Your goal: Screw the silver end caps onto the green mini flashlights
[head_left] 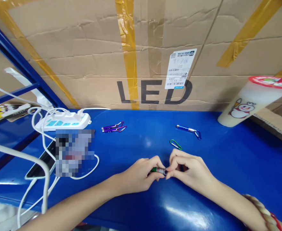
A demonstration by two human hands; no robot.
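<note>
My left hand (pixel 147 173) is closed round a small green and silver keychain flashlight (pixel 158 170), its silver end pointing right. At that end, the fingertips of my right hand (pixel 187 166) are pinched together; whatever they hold is too small and covered to make out. Just beyond my right hand lies a loose green carabiner clip (pixel 175 144). Farther back on the right rests a blue keychain flashlight (pixel 186 128) with a blue carabiner attached. Two purple keychain flashlights (pixel 113 128) with carabiners lie side by side at the back left.
A blue tabletop (pixel 136 141) carries everything. Behind it stands a large taped cardboard box (pixel 95 64). On the left are a white power strip (pixel 66 122), a phone (pixel 41 163), a blurred-out item (pixel 74 154) and looping white cables. A tall drink cup (pixel 251 99) stands at the right.
</note>
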